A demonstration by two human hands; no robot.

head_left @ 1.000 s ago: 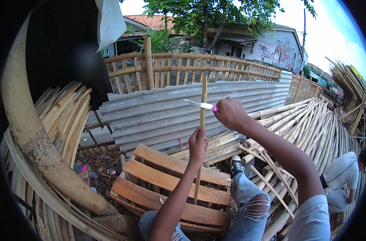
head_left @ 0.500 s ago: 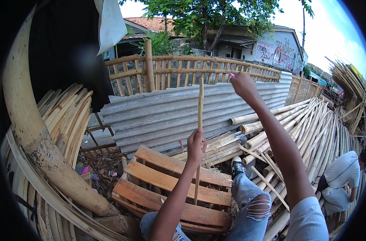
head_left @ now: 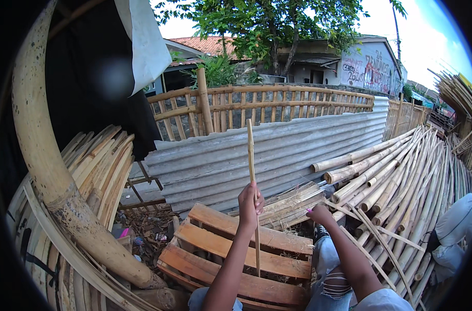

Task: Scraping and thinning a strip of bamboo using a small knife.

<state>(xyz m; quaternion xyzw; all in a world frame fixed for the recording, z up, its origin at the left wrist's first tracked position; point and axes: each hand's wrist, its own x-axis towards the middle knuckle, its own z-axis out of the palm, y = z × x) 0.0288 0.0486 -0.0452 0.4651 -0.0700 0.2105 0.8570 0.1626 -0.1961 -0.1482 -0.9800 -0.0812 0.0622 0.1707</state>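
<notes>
Presumably for steadiness, grips a bamboo strip (head_left: 251, 155) upright on wooden slats (head_left: 282, 264) with the left hand (head_left: 250, 199); clasps a pink handle (head_left: 309, 210) in the right hand (head_left: 323, 213).

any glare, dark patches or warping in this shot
In the head view, the sky is washed out to near white; head view, a hazy pale spot sits over the black area at left; head view, fisheye bows the bamboo fence; head view, the left hand looks reasonably sharp.
</notes>
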